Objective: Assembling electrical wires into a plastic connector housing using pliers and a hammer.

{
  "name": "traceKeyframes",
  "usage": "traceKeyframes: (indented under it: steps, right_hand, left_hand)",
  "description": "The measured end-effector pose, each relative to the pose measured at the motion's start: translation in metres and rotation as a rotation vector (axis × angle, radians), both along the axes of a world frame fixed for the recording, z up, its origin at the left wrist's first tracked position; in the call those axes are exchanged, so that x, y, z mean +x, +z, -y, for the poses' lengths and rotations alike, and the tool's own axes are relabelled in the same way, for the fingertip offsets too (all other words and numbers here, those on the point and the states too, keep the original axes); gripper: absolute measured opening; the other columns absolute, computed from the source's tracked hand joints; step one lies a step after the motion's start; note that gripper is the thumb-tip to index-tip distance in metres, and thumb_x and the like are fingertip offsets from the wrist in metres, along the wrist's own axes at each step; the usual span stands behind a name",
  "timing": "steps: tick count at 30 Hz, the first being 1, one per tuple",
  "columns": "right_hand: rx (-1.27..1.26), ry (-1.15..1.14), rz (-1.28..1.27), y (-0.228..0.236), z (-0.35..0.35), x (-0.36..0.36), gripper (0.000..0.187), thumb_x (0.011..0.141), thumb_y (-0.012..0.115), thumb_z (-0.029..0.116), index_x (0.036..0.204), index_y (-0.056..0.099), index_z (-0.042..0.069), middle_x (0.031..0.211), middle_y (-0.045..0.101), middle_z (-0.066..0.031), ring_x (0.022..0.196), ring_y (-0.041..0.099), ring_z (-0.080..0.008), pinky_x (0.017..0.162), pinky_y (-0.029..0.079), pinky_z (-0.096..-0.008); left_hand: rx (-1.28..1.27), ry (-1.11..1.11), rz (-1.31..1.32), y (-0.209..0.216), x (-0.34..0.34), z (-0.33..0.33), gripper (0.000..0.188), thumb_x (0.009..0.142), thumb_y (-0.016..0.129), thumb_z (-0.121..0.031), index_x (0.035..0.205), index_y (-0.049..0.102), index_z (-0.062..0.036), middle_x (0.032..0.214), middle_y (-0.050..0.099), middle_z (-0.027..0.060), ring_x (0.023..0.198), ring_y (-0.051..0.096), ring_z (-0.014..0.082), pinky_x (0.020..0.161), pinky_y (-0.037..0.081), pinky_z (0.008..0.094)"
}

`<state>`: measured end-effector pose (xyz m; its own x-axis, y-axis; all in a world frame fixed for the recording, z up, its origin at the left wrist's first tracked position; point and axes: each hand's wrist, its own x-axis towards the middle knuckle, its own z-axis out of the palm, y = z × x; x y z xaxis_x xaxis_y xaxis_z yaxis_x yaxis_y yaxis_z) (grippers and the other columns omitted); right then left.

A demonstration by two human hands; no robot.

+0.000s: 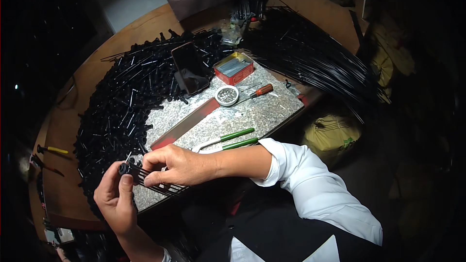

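Observation:
At the near left of the stone slab, my left hand (116, 199) pinches a small round black hub (124, 168) between thumb and fingers. Several thin black rods (167, 190), like umbrella ribs, run from the hub to the right. My right hand (180, 166) reaches in across them, its fingers curled closed around the rods close to the hub. A short bright metal tip (128, 157) stands up beside the hub. Green-handled pliers (235, 138) lie just beyond my right wrist.
Beyond lie a red metal bar (187, 122), a white dish of tiny metal pieces (226, 95), an orange-handled screwdriver (262, 90), a red tin of wires (234, 70) and a phone (190, 68). Black plastic parts (121, 106) heap left; long black rods (310, 48) spread right.

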<state>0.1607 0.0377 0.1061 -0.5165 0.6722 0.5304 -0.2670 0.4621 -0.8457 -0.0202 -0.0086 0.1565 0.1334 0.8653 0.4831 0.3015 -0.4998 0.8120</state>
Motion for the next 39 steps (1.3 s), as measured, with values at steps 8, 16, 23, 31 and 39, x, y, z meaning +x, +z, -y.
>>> traceKeyframes:
  steps: [8, 16, 23, 31, 39]
  right_hand:
    - [-0.068, 0.062, 0.043, -0.002, 0.004, 0.002, 0.021, 0.080, 0.070, 0.016, 0.075, 0.059, -0.002, 0.066, 0.061, -0.0064, 0.062, 0.056, -0.0118, 0.055, 0.043, -0.0281]
    - [0.116, 0.023, 0.045, -0.005, 0.007, 0.004, 0.020, 0.078, 0.070, 0.013, 0.072, 0.058, -0.001, 0.068, 0.059, -0.0075, 0.066, 0.056, -0.0132, 0.059, 0.044, -0.0277]
    - [-0.038, 0.056, 0.222, 0.005, 0.010, 0.007, 0.025, 0.078, 0.071, 0.015, 0.068, 0.055, -0.002, 0.069, 0.059, -0.0089, 0.067, 0.058, -0.0164, 0.060, 0.045, -0.0292]
    - [0.052, -0.059, 0.180, -0.008, 0.013, 0.003, 0.024, 0.076, 0.070, 0.012, 0.067, 0.051, -0.001, 0.064, 0.054, -0.0086, 0.062, 0.056, -0.0201, 0.056, 0.044, -0.0310]
    - [0.184, -0.070, 0.160, -0.013, 0.026, 0.022, 0.033, 0.076, 0.073, 0.021, 0.081, 0.050, -0.001, 0.078, 0.055, -0.0139, 0.072, 0.056, -0.0262, 0.062, 0.045, -0.0368]
  left_hand:
    - [0.051, 0.054, -0.119, 0.002, 0.004, 0.013, 0.018, 0.079, 0.066, 0.003, 0.096, 0.062, 0.0082, 0.075, 0.060, 0.0037, 0.067, 0.052, 0.0065, 0.061, 0.039, 0.0181]
    - [0.013, 0.004, -0.003, -0.011, 0.000, 0.002, 0.015, 0.081, 0.063, 0.004, 0.095, 0.062, 0.0075, 0.075, 0.061, 0.0038, 0.067, 0.054, 0.0068, 0.061, 0.041, 0.0183]
    - [-0.011, -0.091, -0.070, 0.003, 0.002, 0.011, 0.016, 0.082, 0.060, 0.004, 0.098, 0.060, 0.0083, 0.076, 0.063, 0.0069, 0.069, 0.059, 0.0098, 0.065, 0.046, 0.0204]
    - [0.100, 0.032, -0.083, -0.023, 0.040, 0.026, 0.017, 0.091, 0.052, -0.001, 0.105, 0.046, 0.0027, 0.085, 0.054, 0.0076, 0.075, 0.054, 0.0106, 0.070, 0.044, 0.0223]
    - [0.234, 0.066, 0.159, -0.025, 0.036, 0.020, 0.007, 0.097, 0.040, -0.005, 0.102, 0.040, -0.0002, 0.067, 0.046, 0.0045, 0.057, 0.048, 0.0094, 0.058, 0.042, 0.0210]
